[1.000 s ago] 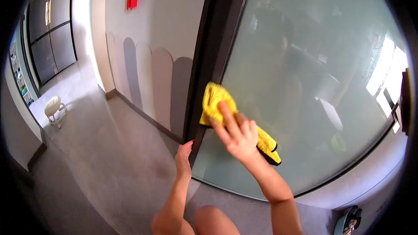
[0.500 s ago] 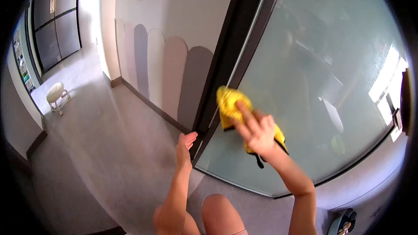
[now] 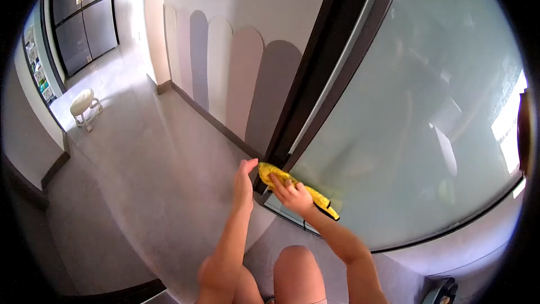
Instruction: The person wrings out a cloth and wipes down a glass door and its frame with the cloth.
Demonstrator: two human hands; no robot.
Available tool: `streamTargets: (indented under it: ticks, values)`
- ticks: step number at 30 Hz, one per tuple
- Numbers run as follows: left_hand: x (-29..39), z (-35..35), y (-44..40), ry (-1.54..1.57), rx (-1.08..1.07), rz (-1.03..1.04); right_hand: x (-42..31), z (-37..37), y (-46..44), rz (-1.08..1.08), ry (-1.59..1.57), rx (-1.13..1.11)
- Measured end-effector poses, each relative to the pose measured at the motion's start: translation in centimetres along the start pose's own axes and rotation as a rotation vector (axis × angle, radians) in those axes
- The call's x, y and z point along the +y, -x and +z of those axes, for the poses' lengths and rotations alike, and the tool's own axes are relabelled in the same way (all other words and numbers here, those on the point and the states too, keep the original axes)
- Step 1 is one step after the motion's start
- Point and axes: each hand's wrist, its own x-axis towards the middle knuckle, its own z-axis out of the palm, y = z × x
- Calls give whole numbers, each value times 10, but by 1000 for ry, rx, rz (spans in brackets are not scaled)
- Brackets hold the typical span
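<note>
One yellow cloth with black edging lies against the foot of a dark door frame and the lower left corner of one large frosted glass pane. Its long axis slants from upper left, at the frame, down to lower right, where a black-edged end reaches across the glass. Of the person's two hands, the right hand holds the cloth, its fingers bent over it. The left hand has its fingers extended and holds nothing, its tips just beside the cloth's upper left end; whether they touch it cannot be told. The pane's lower edge curves away to the right. Left of the hands, grey floor stretches openly toward one white stool, well apart.
</note>
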Motion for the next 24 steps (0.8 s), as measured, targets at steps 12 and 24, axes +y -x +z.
streamTargets:
  ticks: [12, 24]
  values:
    - [12, 3, 11, 46, -80, 49, 63, -119, -10, 343, -384, -78]
    - [-26, 42, 9, -46, -153, 8, 248, -231, -53, 454, 247, 74]
